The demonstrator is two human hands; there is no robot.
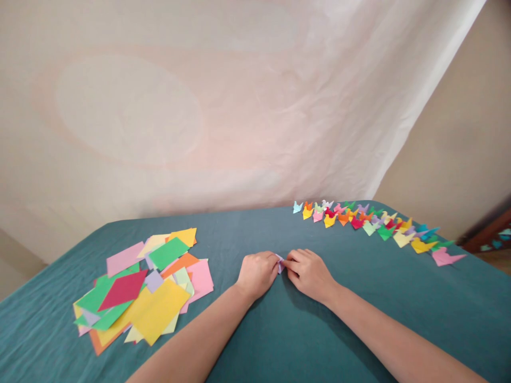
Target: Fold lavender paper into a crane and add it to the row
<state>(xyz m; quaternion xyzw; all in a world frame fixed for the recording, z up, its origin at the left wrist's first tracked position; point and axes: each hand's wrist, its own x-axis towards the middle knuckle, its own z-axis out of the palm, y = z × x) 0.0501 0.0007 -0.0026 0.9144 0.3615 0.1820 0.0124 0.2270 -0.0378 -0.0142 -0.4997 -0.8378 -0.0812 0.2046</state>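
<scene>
A small piece of folded lilac paper (280, 264) is between my two hands at the middle of the table, mostly covered by fingers. My left hand (258, 272) is closed on its left side, the fingers curled and knuckles up. From the other side, my right hand (309, 271) pinches the paper's right edge between thumb and forefinger. The exact shape of the folds is too small and hidden to make out.
A loose pile of coloured paper squares (159, 308) lies on the left of the green-clothed table (255, 351). Several folded paper birds (371, 227) stand in rows along the back right. A pale sheet (239, 106) hangs behind the table's far edge.
</scene>
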